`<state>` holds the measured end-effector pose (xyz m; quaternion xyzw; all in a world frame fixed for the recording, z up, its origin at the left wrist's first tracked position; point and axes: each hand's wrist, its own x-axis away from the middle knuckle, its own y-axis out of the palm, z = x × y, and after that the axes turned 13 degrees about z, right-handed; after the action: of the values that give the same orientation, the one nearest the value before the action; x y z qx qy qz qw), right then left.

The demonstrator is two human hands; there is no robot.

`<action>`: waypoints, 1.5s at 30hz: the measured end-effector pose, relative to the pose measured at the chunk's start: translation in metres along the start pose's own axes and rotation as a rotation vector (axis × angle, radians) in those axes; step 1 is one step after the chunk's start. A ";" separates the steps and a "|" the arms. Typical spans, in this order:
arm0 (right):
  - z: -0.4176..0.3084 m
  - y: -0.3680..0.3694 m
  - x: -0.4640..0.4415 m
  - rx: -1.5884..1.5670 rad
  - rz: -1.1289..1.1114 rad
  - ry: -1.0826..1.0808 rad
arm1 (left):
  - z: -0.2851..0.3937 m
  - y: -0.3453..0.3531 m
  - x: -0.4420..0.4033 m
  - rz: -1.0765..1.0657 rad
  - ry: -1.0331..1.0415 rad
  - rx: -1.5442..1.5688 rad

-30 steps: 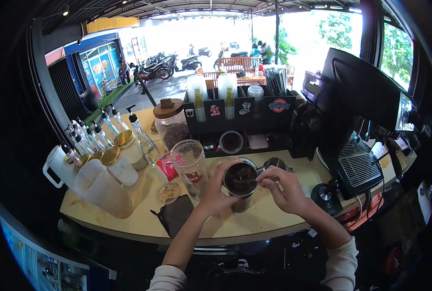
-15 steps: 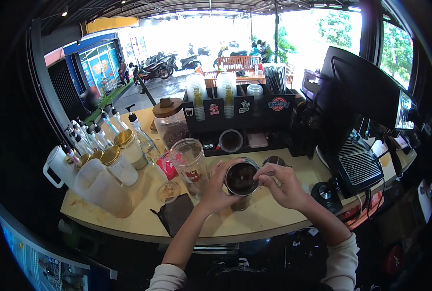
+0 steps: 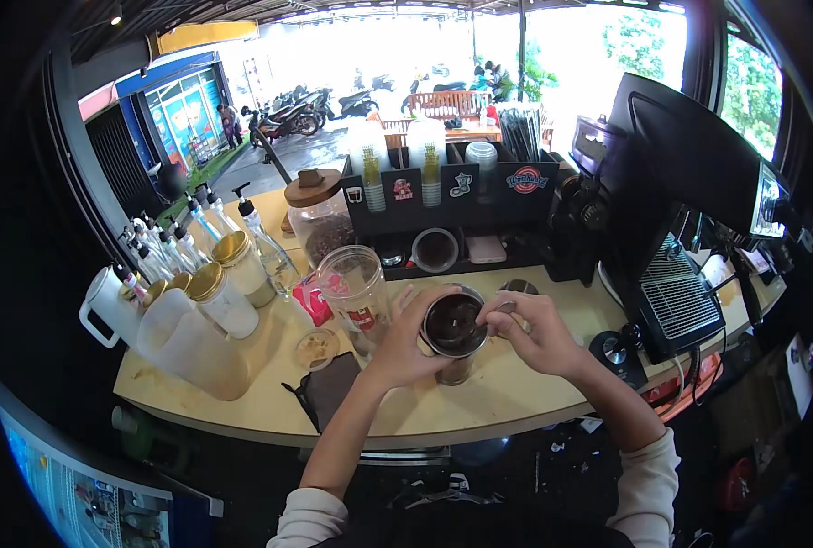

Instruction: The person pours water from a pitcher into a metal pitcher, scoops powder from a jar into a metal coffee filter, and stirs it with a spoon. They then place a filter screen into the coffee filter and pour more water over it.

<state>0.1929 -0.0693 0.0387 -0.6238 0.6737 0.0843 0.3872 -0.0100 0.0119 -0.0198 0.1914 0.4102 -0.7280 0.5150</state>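
Note:
My left hand (image 3: pixel 404 345) is wrapped round the side of a clear jar (image 3: pixel 458 369) that stands near the front of the counter. Dark brown contents (image 3: pixel 452 321) show inside its round rim. Pinched in my right hand (image 3: pixel 541 336) is a metal spoon (image 3: pixel 508 308), whose lower end goes down into the jar at its right side. Just left of the jar stands a taller clear container (image 3: pixel 355 285) with a red label. A round clear lid (image 3: pixel 318 347) and a dark cloth (image 3: pixel 331 391) lie beside my left forearm.
On the left are pump bottles (image 3: pixel 251 219), gold-lidded jars (image 3: pixel 208 281) and a translucent pitcher (image 3: pixel 192 352). A wooden-lidded jar (image 3: pixel 315 194) stands behind. A black organizer (image 3: pixel 443 190) holds cups. An espresso machine (image 3: pixel 671 297) and a small round-topped device (image 3: pixel 616 352) are at right.
My right hand has shifted slightly with the spoon inside the jar, and the dark contents' surface looks different. My left hand keeps its hold. The camera view has tilted a little.

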 end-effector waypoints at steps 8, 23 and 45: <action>0.000 -0.008 -0.010 0.096 -0.036 -0.095 | -0.002 0.000 0.000 -0.033 -0.018 -0.014; -0.001 -0.010 -0.017 0.152 -0.066 -0.120 | -0.005 0.029 0.005 0.316 0.053 -0.136; -0.001 -0.007 -0.020 0.098 -0.040 -0.070 | -0.009 -0.004 -0.007 -0.097 -0.030 0.068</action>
<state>0.1977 -0.0554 0.0545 -0.6141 0.6505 0.0653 0.4421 -0.0116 0.0238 -0.0185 0.1775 0.3862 -0.7684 0.4784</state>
